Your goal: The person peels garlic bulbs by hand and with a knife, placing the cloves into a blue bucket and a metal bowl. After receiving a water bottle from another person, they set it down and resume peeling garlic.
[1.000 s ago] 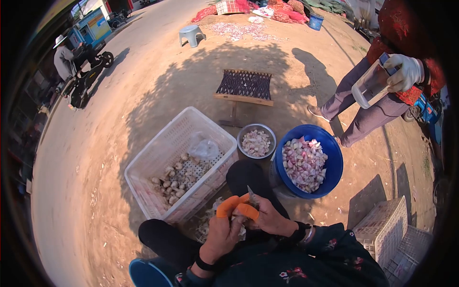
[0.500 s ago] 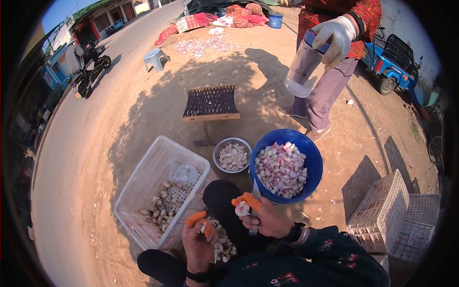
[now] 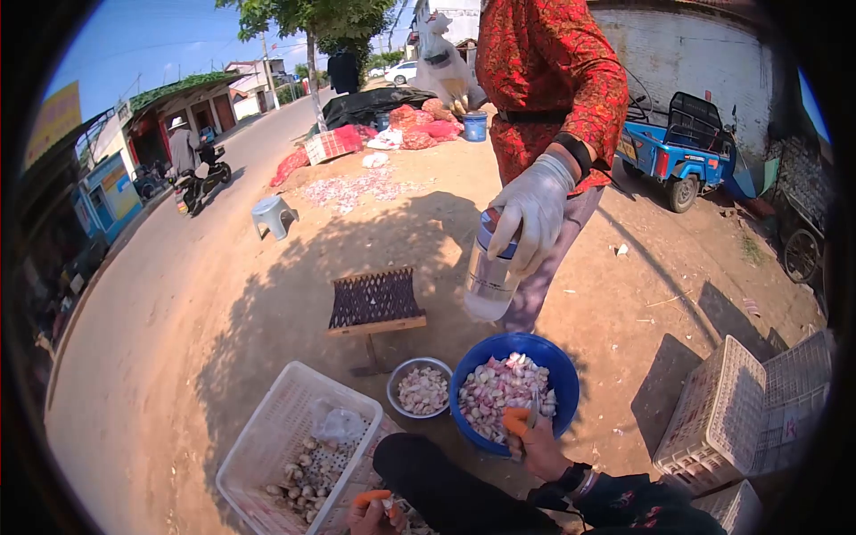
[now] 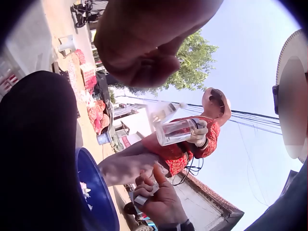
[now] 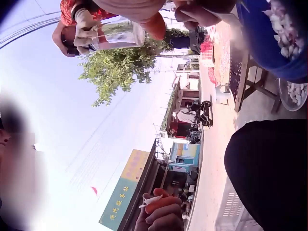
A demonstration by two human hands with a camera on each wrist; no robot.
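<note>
In the head view my right hand (image 3: 542,453) is over the near rim of the blue bucket (image 3: 565,379), gripping a knife (image 3: 535,410). Pale pink cloves (image 3: 489,390) fill much of the bucket. Low at the bottom edge, my left hand (image 3: 371,517), with orange finger covers, is beside the white crate (image 3: 245,443), which holds whole garlic bulbs (image 3: 308,480). The right wrist view shows that left hand (image 5: 162,214) pinching a small white piece (image 5: 151,201). In the left wrist view the right hand (image 4: 163,201) has its fingers curled round the knife.
A steel bowl of cloves (image 3: 423,391) stands left of the bucket, with a woven-top stool (image 3: 374,301) behind it. Beyond the bucket a person in red (image 3: 553,71) holds a clear container (image 3: 489,287) in a gloved hand. Stacked crates (image 3: 713,410) stand at the right.
My right hand has moved over the bucket, and the clove seen in its fingers no longer shows. The left hand is lower in view. The head view has tilted up.
</note>
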